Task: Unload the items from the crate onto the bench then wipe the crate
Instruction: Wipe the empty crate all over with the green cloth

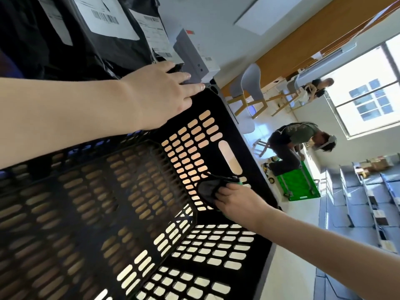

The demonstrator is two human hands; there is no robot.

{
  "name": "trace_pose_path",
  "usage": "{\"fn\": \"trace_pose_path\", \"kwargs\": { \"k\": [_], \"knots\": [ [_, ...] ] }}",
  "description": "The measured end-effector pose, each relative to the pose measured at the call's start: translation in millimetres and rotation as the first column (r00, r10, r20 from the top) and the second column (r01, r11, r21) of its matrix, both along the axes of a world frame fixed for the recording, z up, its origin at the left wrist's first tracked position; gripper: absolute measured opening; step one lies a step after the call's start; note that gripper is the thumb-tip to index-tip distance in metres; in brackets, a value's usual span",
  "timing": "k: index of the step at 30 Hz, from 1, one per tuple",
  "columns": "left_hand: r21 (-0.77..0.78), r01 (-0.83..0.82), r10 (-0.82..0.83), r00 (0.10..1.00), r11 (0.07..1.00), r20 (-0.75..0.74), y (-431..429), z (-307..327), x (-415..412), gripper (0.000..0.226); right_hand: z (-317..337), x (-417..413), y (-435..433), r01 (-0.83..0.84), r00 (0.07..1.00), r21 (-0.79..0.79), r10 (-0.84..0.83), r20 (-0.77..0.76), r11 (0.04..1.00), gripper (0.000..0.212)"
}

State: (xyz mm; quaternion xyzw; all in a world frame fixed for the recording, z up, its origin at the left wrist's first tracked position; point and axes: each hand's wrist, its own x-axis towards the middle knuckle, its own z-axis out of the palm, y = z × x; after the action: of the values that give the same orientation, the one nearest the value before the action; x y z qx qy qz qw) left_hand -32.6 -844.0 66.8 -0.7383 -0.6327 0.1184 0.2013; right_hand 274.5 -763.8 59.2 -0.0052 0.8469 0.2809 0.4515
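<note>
At the far left, black mailer bags with white shipping labels lie on the pale bench, just beyond the crate. Your left forearm crosses in from the left edge, and your left hand lies flat on the crate's upper rim at its corner. The fingers are straight and hold nothing, and the fingertips reach the near end of a grey box that sits beside the bags.

The black crate fills the lower left and middle of the view, with its open top turned toward you, so you look straight down onto its slotted floor. Its long axis appears to run from the left of the view to the short end wall on the right, which has the long handle slot. Light shows through the slots in that wall and in the side wall below it.

Your right hand comes in from the lower right and grips a bunched dark cloth. The hand presses it against the inside of the end wall, just below the handle slot.

Farther right, well apart, stand grey chairs. A person bends over a green crate on the floor near a bright window.
</note>
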Motion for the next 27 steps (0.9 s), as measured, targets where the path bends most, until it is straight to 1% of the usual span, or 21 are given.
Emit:
{"fn": "trace_pose_path", "kwargs": {
  "k": [1,3,6,8,9,11,13,18,21,22,24,27],
  "knots": [
    [0.000,0.000,0.000,1.000,1.000,0.000,0,0,0,0.056,-20,-5,3,-0.001,0.998,-0.008,0.001,0.055,1.000,0.037],
    [0.007,0.008,-0.008,1.000,1.000,-0.002,2,-1,-1,0.056,-57,-13,6,-0.075,0.989,-0.018,0.076,0.128,0.997,0.037],
    [0.019,0.013,-0.013,1.000,1.000,-0.003,4,-5,-2,0.056,-97,-23,3,-0.099,0.970,-0.028,0.103,0.219,0.995,0.037],
    [0.021,0.015,-0.015,1.000,1.000,-0.010,5,-6,-3,0.055,-110,-28,1,-0.114,0.968,-0.015,0.115,0.222,0.993,0.037],
    [0.023,0.020,-0.020,1.000,1.000,-0.012,6,-5,-3,0.055,-109,-30,1,-0.090,0.975,-0.018,0.092,0.200,0.996,0.035],
    [0.021,0.021,-0.020,1.000,1.000,-0.023,3,-6,-3,0.055,-94,-28,-1,-0.035,0.986,-0.027,0.039,0.164,0.999,0.032],
    [0.028,0.019,-0.018,0.999,0.999,-0.041,2,-6,-3,0.056,-64,-19,-3,0.010,0.994,-0.033,-0.006,0.105,0.999,0.028],
    [0.046,0.021,-0.019,0.999,0.999,-0.047,-1,-2,-2,0.056,40,10,-10,0.164,0.985,-0.074,-0.167,-0.046,0.984,0.024],
    [0.045,0.010,-0.008,0.999,0.999,-0.034,-1,0,0,0.057,91,18,-19,0.226,0.967,-0.036,-0.228,-0.110,0.974,0.013],
    [0.046,0.009,-0.007,1.000,0.999,-0.028,0,0,0,0.058,101,20,-21,0.255,0.956,-0.020,-0.255,-0.145,0.967,0.013],
    [0.042,0.004,-0.004,1.000,0.999,-0.019,0,0,0,0.059,105,20,-24,0.323,0.942,0.014,-0.320,-0.105,0.946,0.020],
    [0.028,-0.001,0.001,1.000,1.000,0.004,-1,1,0,0.058,75,15,-22,0.349,0.935,-0.035,-0.350,-0.048,0.937,0.028]
  ]
}}
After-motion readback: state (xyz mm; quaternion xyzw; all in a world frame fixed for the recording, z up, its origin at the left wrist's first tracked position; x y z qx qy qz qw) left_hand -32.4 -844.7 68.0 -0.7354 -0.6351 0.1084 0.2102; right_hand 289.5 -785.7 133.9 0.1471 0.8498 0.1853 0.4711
